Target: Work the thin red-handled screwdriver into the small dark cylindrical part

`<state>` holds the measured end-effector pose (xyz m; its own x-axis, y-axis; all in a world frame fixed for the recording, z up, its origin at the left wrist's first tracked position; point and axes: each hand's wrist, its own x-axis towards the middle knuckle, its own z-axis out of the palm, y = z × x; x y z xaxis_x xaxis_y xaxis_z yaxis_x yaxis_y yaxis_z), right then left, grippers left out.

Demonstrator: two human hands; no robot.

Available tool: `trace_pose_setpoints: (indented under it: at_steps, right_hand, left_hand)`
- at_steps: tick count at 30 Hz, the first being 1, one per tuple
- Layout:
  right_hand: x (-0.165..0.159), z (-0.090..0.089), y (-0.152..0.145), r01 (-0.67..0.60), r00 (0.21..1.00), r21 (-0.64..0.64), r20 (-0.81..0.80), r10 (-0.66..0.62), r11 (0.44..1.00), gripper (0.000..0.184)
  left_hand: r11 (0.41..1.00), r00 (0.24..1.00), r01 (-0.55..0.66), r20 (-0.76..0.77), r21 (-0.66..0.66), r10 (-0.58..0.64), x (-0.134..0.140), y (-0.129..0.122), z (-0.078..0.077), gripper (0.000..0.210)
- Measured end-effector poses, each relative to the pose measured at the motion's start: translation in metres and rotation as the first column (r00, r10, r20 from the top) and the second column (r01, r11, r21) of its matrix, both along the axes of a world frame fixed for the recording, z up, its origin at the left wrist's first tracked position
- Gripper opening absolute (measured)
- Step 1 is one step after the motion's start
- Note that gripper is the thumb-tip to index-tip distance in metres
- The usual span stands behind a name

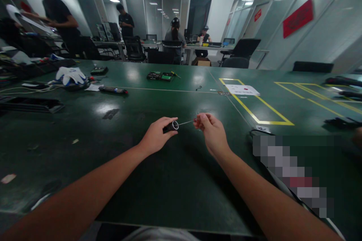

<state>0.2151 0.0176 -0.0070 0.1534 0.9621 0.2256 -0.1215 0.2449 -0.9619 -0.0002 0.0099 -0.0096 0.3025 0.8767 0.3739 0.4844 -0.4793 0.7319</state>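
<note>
My left hand [154,137] is wrapped round a short black cylinder [175,125] with a silver ring at its end. That end faces right, and most of the body is hidden in my palm. My right hand [213,131] pinches what looks like a small screwdriver with a clear reddish handle and a thin metal shaft [186,122]. The shaft points left at the ringed end. Whether the tip is touching the cylinder or inside it, I cannot tell. Both hands are held above the dark green table [169,188].
Farther back lie a black pen-shaped tool [113,90], white gloves [70,75] and green-and-black parts [160,76]. A white sheet [243,89] lies by yellow tape. A cable [254,131] runs on the right beside a blurred-out area. Several people are beyond the table.
</note>
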Motion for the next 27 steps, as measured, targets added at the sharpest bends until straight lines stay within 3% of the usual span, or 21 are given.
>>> trace_pose_setpoints:
  at_steps: [5, 13, 16, 20, 23, 27]
  right_hand:
    - [-0.001, 0.001, -0.002, 0.009, 0.999, 0.031, 0.033, -0.010, 0.999, 0.031]
    - [-0.005, 0.018, -0.017, -0.133, 0.989, 0.064, 0.075, 0.128, 0.989, 0.026]
    - [-0.005, 0.019, -0.018, -0.092, 0.985, 0.060, 0.151, 0.082, 0.994, 0.033]
    - [-0.005, 0.018, -0.017, -0.014, 0.985, 0.075, 0.173, 0.001, 0.997, 0.020]
    - [-0.006, 0.015, -0.015, -0.004, 0.983, 0.091, 0.185, -0.012, 0.996, 0.022]
    - [-0.003, 0.004, -0.006, 0.013, 0.999, 0.001, 0.039, -0.014, 1.000, 0.025]
  left_hand:
    - [1.000, 1.000, 0.005, 0.021, 0.012, -0.005, -0.001, 0.000, -0.001, 0.048]
    - [0.999, 0.999, -0.025, 0.024, 0.031, 0.024, -0.004, 0.003, -0.005, 0.046]
    - [1.000, 1.000, -0.024, 0.004, 0.012, 0.024, -0.003, 0.002, -0.002, 0.045]
    - [1.000, 1.000, -0.031, -0.001, -0.002, 0.031, -0.002, 0.002, -0.003, 0.047]
    - [0.999, 0.999, -0.043, -0.009, -0.012, 0.043, -0.001, 0.002, -0.004, 0.047]
    - [0.998, 0.998, -0.033, -0.046, 0.046, 0.035, -0.001, 0.001, 0.001, 0.048]
